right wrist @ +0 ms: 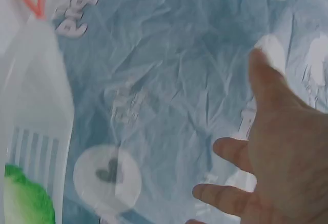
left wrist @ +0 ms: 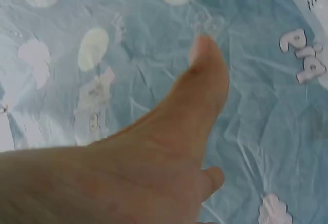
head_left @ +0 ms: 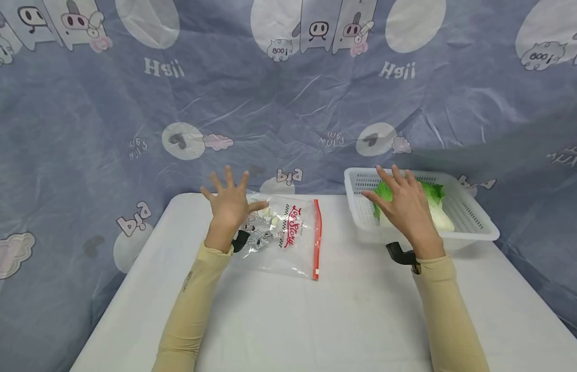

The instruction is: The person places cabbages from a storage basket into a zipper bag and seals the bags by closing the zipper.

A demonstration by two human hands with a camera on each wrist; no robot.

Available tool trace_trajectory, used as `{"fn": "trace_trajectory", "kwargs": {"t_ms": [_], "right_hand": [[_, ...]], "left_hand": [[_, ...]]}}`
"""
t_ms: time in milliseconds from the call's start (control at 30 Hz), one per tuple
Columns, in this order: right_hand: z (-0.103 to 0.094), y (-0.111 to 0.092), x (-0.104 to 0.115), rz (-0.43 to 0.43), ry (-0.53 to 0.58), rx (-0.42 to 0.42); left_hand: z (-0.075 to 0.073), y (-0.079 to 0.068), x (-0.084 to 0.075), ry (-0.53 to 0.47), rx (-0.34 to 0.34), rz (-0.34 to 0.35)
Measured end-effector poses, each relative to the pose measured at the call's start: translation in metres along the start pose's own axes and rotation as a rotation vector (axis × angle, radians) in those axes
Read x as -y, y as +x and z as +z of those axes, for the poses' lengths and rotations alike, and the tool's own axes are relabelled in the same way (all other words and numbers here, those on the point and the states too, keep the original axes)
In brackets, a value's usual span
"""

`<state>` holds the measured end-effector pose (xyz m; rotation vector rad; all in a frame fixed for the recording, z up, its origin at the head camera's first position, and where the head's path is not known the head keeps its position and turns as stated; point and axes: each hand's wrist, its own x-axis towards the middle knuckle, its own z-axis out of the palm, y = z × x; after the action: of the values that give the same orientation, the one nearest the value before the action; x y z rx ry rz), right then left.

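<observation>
My left hand (head_left: 229,206) is raised with its fingers spread, holding nothing. In the head view it overlaps the left part of a clear zip bag (head_left: 298,253), which lies flat with red lettering and a red zip edge at its right. The right hand (head_left: 402,206), also spread and holding nothing, appears in front of a white slotted basket (head_left: 474,219). Inside the basket lies a leafy cabbage (head_left: 439,212) with green leaf tips and a pale base, partly hidden by that hand. In the right wrist view the green leaves (right wrist: 31,198) show at the lower left.
Both items rest on a white table (head_left: 353,320). Behind it hangs a grey-blue printed cloth (head_left: 279,103) that also comes down along both sides. A dark strap mount (head_left: 400,254) sits at the right wrist, and another (head_left: 240,241) at the left.
</observation>
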<state>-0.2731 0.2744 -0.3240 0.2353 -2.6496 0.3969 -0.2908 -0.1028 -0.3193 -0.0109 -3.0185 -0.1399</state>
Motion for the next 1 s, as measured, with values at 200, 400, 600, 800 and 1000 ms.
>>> {"fn": "trace_trajectory", "kwargs": {"t_ms": [200, 400, 600, 800, 1000], "right_hand": [[0.014, -0.014, 0.030, -0.125, 0.280, -0.077], [0.055, -0.046, 0.046, 0.005, 0.646, 0.137], [0.108, -0.074, 0.041, 0.161, 0.749, 0.335], [0.136, -0.090, 0.035, 0.273, 0.760, 0.402], [0.141, -0.092, 0.028, 0.288, 0.777, 0.413]], "left_hand": [[0.020, -0.002, -0.041, -0.051, -0.168, 0.136], [0.058, -0.002, -0.090, -0.243, -0.107, 0.280], [0.104, 0.005, -0.130, -0.262, -0.025, 0.280], [0.139, 0.009, -0.147, -0.249, 0.018, 0.234], [0.151, 0.011, -0.150, -0.273, 0.092, 0.227]]}}
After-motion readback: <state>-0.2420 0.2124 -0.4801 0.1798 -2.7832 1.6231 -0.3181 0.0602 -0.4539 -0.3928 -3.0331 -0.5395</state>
